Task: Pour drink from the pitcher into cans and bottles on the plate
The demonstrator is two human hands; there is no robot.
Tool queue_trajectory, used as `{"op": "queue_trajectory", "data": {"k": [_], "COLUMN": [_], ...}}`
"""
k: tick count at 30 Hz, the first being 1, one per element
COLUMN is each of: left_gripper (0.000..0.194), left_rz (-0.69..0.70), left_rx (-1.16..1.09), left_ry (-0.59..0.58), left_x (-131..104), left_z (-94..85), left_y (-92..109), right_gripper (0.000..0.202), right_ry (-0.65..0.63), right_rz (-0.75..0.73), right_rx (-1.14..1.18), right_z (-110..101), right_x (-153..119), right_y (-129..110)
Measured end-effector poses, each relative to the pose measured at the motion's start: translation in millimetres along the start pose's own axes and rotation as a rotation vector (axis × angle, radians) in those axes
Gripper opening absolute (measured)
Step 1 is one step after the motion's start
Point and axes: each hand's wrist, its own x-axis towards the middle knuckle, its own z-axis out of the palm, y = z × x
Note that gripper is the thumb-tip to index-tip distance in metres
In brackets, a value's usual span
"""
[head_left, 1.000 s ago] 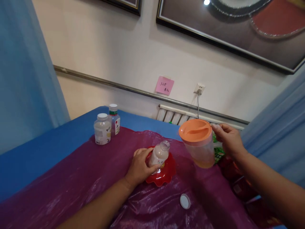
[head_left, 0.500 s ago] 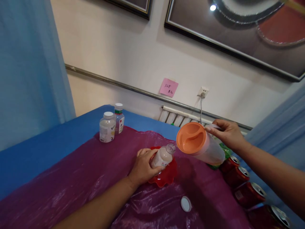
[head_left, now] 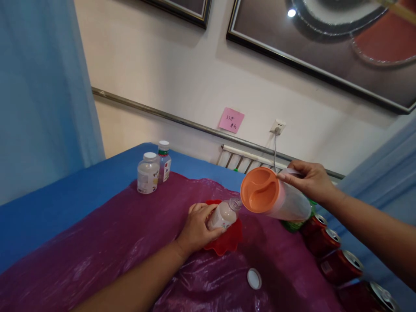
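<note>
My left hand (head_left: 198, 227) is wrapped round an uncapped clear bottle (head_left: 222, 216) with pale, milky contents, tilted to the right over a red scalloped dish (head_left: 224, 245). In my right hand (head_left: 310, 182) is the handle of a clear plastic pitcher (head_left: 292, 203) with an orange lid (head_left: 260, 190). The pitcher leans far over to the left, its lid close to the bottle's mouth. Whether liquid runs between them I cannot tell. A white cap (head_left: 254, 278) lies on the purple plastic sheet (head_left: 130, 242) in front of the dish.
Two white-capped bottles, a wide one (head_left: 148, 173) and a slimmer one (head_left: 165, 162), stand back left. Several red cans (head_left: 341, 264) line the right edge, with a green bottle (head_left: 295, 225) behind them. Blue cloth (head_left: 65, 186) shows beyond the sheet, and a wall socket (head_left: 277, 126) holds a plug.
The bottle in my left hand has tipped slightly further right, its mouth now nearer the orange lid. The pitcher is tilted a little more level. Both hands keep their holds.
</note>
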Motion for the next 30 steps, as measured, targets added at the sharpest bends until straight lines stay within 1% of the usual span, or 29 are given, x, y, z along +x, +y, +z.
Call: {"op": "queue_trajectory", "data": {"k": [13,19,30], "left_gripper": [0.064,0.065,0.063], "left_rz": [0.017,0.02,0.013], "left_rx": [-0.021,-0.023,-0.021], "left_ry": [-0.023,-0.013,0.012], "left_x": [-0.7,-1.2,-1.9], "left_z": [-2.8,-1.7,-3.3], "left_y": [1.8,0.2,3.4], "right_gripper": [0.058,0.059,0.06], "right_ry": [0.002,-0.002,-0.003], "right_rz": [-0.034,-0.047,-0.062], "right_rx": [-0.057,-0.084,-0.109], "right_z": [-0.8,-5.4,-11.5], "right_x": [2.2,3.3,4.5], "right_y": [-4.4,-5.3,-12.6]}}
